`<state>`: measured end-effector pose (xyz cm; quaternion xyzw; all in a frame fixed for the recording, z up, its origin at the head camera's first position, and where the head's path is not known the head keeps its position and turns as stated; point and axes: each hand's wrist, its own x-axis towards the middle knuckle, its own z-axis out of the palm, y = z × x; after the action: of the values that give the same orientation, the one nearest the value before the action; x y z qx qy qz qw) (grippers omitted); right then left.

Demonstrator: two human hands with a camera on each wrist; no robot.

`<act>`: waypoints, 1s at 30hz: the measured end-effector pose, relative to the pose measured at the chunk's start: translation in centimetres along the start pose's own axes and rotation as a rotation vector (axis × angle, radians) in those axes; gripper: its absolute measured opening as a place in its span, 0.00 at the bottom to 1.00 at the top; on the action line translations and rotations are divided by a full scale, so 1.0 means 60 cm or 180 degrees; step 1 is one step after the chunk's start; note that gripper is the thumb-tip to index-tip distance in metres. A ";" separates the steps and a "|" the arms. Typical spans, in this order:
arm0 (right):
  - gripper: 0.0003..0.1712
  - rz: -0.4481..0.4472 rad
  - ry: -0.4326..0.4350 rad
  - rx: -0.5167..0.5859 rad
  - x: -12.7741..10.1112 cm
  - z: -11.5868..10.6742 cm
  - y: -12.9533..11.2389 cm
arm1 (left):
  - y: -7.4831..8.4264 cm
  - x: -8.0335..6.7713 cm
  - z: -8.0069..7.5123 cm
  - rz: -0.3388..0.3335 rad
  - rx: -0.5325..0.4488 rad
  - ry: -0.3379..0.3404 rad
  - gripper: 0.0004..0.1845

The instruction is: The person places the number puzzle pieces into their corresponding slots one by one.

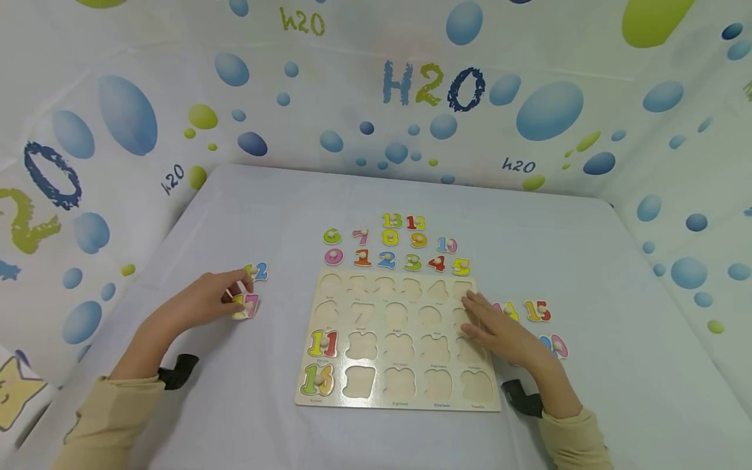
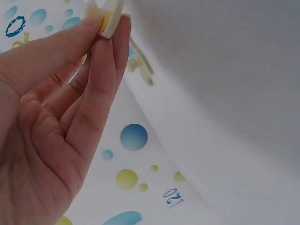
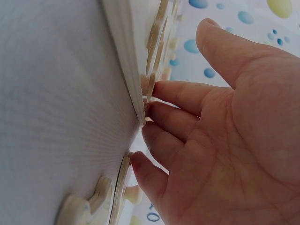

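My left hand (image 1: pixel 202 301) pinches a wooden number piece (image 1: pixel 250 305), a yellow 1 with a pink 7, between thumb and fingers left of the puzzle board. The left wrist view shows the edge of the pinched piece (image 2: pixel 114 21) at the fingertips. Just behind it lies the 12 piece (image 1: pixel 261 271). My right hand (image 1: pixel 499 331) rests with extended fingers on the right side of the wooden number puzzle board (image 1: pixel 380 365). In the right wrist view its fingertips (image 3: pixel 161 88) touch near the board's edge. The 11 (image 1: pixel 331 343) and 16 (image 1: pixel 326 380) pieces sit in their recesses.
Rows of knobbed number pieces, among them the 8 (image 1: pixel 390 237) and the 2 (image 1: pixel 386 260), lie behind the board. To the right are the 15 piece (image 1: pixel 537 311) and others, partly covered by my right hand. A patterned cloth (image 1: pixel 399 130) hangs behind the white table.
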<state>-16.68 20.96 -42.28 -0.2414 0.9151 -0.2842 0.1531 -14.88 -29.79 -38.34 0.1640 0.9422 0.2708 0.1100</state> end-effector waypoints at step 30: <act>0.39 0.0061 0.0021 0.0019 -0.001 0.002 -0.003 | 0.212 0.050 0.176 0.0681 -0.1253 -0.0769 0.04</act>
<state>-16.52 20.79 -42.24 -0.2312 0.9170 -0.2863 0.1536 -11.32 -13.53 -40.50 0.2693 0.8286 0.4376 0.2223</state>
